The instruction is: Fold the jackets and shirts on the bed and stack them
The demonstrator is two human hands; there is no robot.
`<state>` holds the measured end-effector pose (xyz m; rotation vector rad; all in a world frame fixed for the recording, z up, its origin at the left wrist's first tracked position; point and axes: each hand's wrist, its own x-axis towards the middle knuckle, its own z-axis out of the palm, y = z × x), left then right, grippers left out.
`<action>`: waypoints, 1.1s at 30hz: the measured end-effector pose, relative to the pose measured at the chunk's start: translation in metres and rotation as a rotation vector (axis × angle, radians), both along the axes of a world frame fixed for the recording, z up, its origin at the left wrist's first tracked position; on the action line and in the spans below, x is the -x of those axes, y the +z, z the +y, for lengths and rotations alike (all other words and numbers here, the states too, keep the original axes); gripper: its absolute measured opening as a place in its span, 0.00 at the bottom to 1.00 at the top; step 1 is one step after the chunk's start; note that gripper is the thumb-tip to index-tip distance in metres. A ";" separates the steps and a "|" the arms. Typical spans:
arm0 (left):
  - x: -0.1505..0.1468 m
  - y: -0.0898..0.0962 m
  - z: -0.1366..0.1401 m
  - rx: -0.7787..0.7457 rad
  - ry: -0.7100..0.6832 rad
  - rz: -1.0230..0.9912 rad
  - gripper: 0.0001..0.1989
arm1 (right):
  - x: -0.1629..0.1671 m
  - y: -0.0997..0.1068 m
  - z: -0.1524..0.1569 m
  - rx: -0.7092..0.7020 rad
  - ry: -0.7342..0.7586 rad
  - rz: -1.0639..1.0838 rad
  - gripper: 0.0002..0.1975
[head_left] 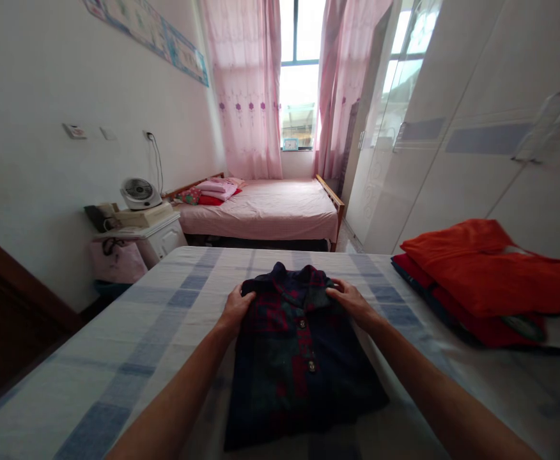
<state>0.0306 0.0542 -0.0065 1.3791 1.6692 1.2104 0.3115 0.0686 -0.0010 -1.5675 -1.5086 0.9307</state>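
Observation:
A dark plaid shirt, navy and green with red checks, lies folded on the bed in front of me, collar away from me and buttons facing up. My left hand grips its left shoulder, thumb on top and fingers tucked behind the edge. At the opposite shoulder, my right hand pinches the fabric the same way. The fingers beneath the cloth are partly hidden.
A stack of folded clothes with an orange garment on top sits at the right on the striped bedsheet. Beyond are a pink bed, a nightstand with a small fan, and white wardrobes.

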 end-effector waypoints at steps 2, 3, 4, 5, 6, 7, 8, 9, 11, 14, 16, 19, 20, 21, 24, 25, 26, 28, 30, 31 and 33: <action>-0.001 0.002 0.003 -0.026 0.034 0.109 0.15 | 0.001 -0.001 0.004 -0.038 -0.019 -0.066 0.19; -0.001 0.004 0.003 -0.053 0.061 0.176 0.18 | 0.001 0.001 0.006 -0.063 -0.049 -0.105 0.19; -0.001 0.008 0.003 -0.087 0.084 0.247 0.21 | 0.000 0.004 0.008 -0.091 -0.089 -0.145 0.19; -0.003 0.014 0.003 -0.122 0.094 0.318 0.23 | 0.000 0.007 0.011 -0.121 -0.127 -0.182 0.20; -0.005 0.019 0.004 -0.154 0.084 0.385 0.24 | -0.001 0.012 0.013 -0.151 -0.154 -0.212 0.20; -0.009 0.025 0.004 -0.180 0.056 0.445 0.23 | 0.000 0.017 0.016 -0.179 -0.162 -0.233 0.19; -0.014 0.031 0.005 -0.199 0.019 0.499 0.21 | 0.002 0.023 0.018 -0.203 -0.153 -0.247 0.18; -0.021 0.036 0.007 -0.212 -0.020 0.548 0.19 | 0.005 0.027 0.021 -0.223 -0.132 -0.253 0.17; -0.037 0.042 0.013 -0.226 -0.082 0.631 0.16 | 0.014 0.034 0.028 -0.251 -0.085 -0.258 0.15; -0.060 0.040 0.026 -0.198 -0.130 0.717 0.15 | 0.030 0.030 0.037 -0.261 -0.042 -0.268 0.14; -0.068 0.032 0.036 -0.131 -0.140 0.748 0.17 | 0.037 0.020 0.041 -0.252 -0.040 -0.291 0.14; -0.069 0.017 0.047 -0.027 -0.157 0.770 0.20 | 0.043 0.002 0.044 -0.237 -0.064 -0.346 0.13; -0.068 0.012 0.050 -0.009 -0.167 0.773 0.20 | 0.044 -0.003 0.044 -0.235 -0.073 -0.363 0.14; -0.066 0.008 0.051 -0.001 -0.177 0.774 0.20 | 0.045 -0.006 0.044 -0.236 -0.079 -0.379 0.15; -0.064 0.000 0.049 -0.008 -0.187 0.752 0.19 | 0.047 -0.011 0.045 -0.232 -0.093 -0.415 0.21; -0.064 -0.001 0.048 -0.013 -0.180 0.736 0.18 | 0.047 -0.011 0.046 -0.227 -0.096 -0.425 0.22; -0.064 -0.002 0.047 -0.017 -0.170 0.715 0.17 | 0.048 -0.012 0.046 -0.222 -0.096 -0.433 0.22; -0.065 -0.002 0.045 -0.026 -0.133 0.651 0.15 | 0.048 -0.012 0.048 -0.212 -0.092 -0.446 0.20; -0.064 0.000 0.045 -0.032 -0.080 0.558 0.16 | 0.047 -0.012 0.050 -0.202 -0.090 -0.454 0.19; -0.062 0.001 0.046 -0.034 -0.056 0.500 0.17 | 0.046 -0.012 0.050 -0.197 -0.090 -0.456 0.19; -0.056 0.003 0.049 -0.030 -0.027 0.362 0.18 | 0.046 -0.012 0.050 -0.188 -0.093 -0.458 0.18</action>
